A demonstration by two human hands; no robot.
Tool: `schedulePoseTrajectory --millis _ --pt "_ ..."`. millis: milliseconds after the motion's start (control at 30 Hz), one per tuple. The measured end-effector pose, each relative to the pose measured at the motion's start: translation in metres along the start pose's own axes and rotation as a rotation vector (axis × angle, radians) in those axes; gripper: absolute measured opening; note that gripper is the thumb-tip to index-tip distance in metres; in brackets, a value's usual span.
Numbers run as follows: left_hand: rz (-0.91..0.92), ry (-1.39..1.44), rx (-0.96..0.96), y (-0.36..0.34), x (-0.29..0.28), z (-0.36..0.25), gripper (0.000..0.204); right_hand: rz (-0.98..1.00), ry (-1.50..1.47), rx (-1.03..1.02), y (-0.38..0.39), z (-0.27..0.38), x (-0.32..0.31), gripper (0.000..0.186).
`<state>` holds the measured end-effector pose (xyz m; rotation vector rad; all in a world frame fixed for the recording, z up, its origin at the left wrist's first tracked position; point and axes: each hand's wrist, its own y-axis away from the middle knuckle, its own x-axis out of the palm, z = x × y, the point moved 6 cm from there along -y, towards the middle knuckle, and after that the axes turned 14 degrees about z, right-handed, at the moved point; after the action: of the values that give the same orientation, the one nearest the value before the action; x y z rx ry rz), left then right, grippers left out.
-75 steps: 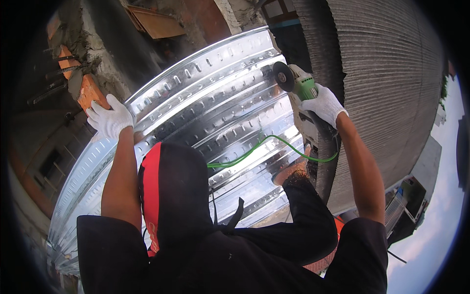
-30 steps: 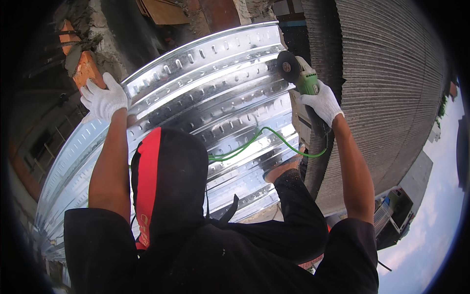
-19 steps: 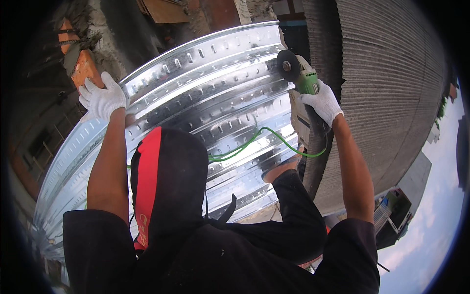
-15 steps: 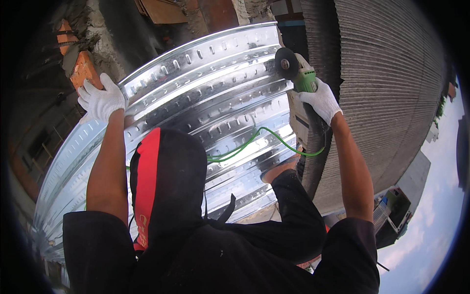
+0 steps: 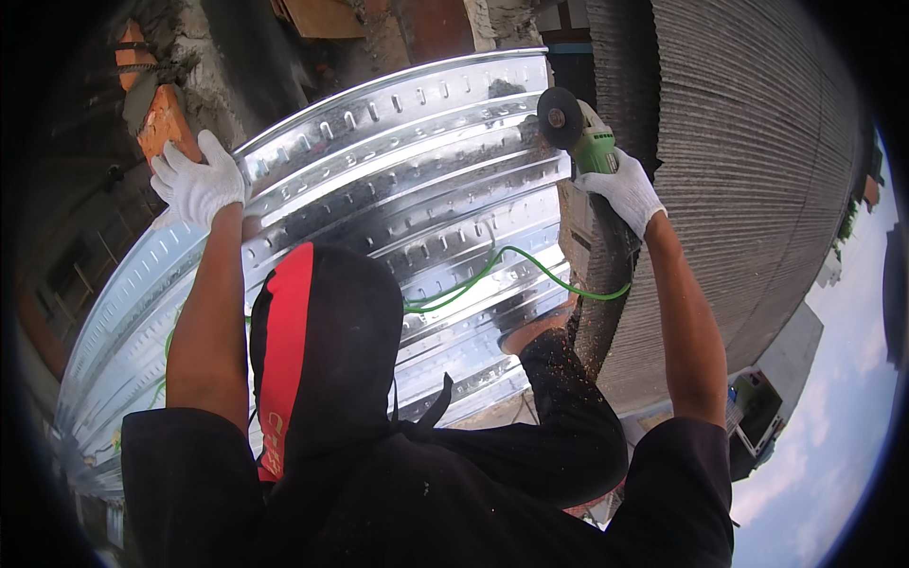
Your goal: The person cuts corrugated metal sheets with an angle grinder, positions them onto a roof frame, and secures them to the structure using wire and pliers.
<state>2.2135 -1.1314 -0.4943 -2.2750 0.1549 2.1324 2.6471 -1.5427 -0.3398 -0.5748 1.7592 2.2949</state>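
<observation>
While our right hand [image 5: 625, 192] wraps around the green body of the angle grinder [image 5: 597, 151], its disc [image 5: 560, 118] stands at the far right end of the ribbed metal sheet [image 5: 417, 185]. Whether the disc is biting just now we cannot tell from above, though sparks [image 5: 585, 352] show well to the near side of it, over our black trouser leg [image 5: 568, 398]. Our left hand [image 5: 202, 185] holds no tool; its fingers are spread wide at the sheet's far left edge, just beside the orange brick [image 5: 167, 128].

To work well, we would judge it best to let the disc do the cutting, with light, even pressure and its plane square to the ribs, easing over each ridge so that it does not pinch. A firm, flat left palm should damp the sheet's shaking. The green cord [image 5: 507, 250] loops over the sheet on the near side of the grinder, so its slack wants to stay clear of the disc. The bare foot [image 5: 535, 331] at the near right would be better out of the spark path.
</observation>
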Motion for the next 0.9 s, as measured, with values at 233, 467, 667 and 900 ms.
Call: schedulePoseTrajectory --millis 233,467,667,900 --pt "-0.023 0.096 0.034 0.0 -0.003 -0.001 0.075 0.031 0.04 -0.017 -0.003 0.005 -0.006 0.056" --pt "-0.018 0.055 0.055 0.0 -0.003 -0.001 0.077 0.047 0.055 0.012 -0.009 0.01 -0.009 0.055" --pt "-0.016 0.078 0.052 -0.003 0.004 0.004 0.077 0.065 0.029 0.018 -0.015 0.022 -0.013 0.055" --pt "-0.013 0.055 0.019 -0.003 0.008 0.008 0.076 0.063 0.063 0.005 -0.028 0.027 -0.014 0.056"
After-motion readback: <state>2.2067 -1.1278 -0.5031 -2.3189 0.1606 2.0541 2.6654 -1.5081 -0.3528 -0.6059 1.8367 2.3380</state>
